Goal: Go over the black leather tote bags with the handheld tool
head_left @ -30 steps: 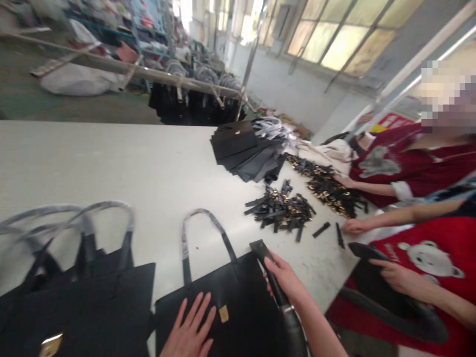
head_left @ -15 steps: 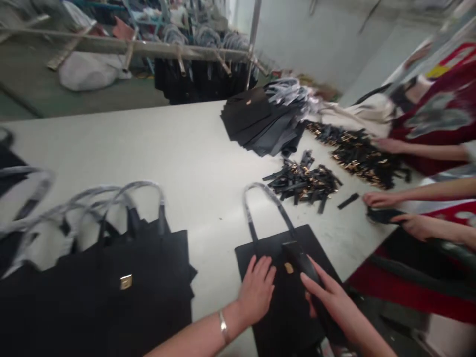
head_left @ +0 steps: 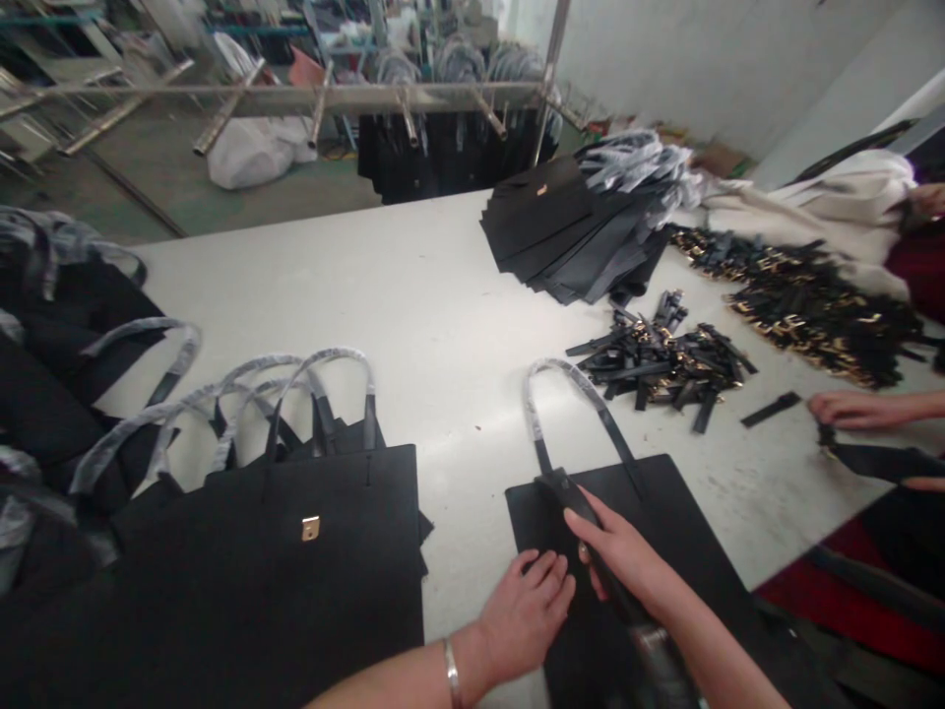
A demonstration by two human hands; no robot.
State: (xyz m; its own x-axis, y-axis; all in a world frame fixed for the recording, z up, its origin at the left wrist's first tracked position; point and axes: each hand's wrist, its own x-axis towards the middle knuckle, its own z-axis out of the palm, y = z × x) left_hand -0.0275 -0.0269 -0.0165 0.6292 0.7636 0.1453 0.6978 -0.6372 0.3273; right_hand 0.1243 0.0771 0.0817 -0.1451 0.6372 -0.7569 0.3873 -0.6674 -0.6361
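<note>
Black tote bag flat, wrapped handle arched; strap across

On the counter before me lies a bag under both my hands; my left hand sits left of my right hand. A bag pile lies further left, loose straps behind, stacked panels beyond them.

A flat black tote bag (wrapped handle upright) lies on the table, a black strap across it.
</note>
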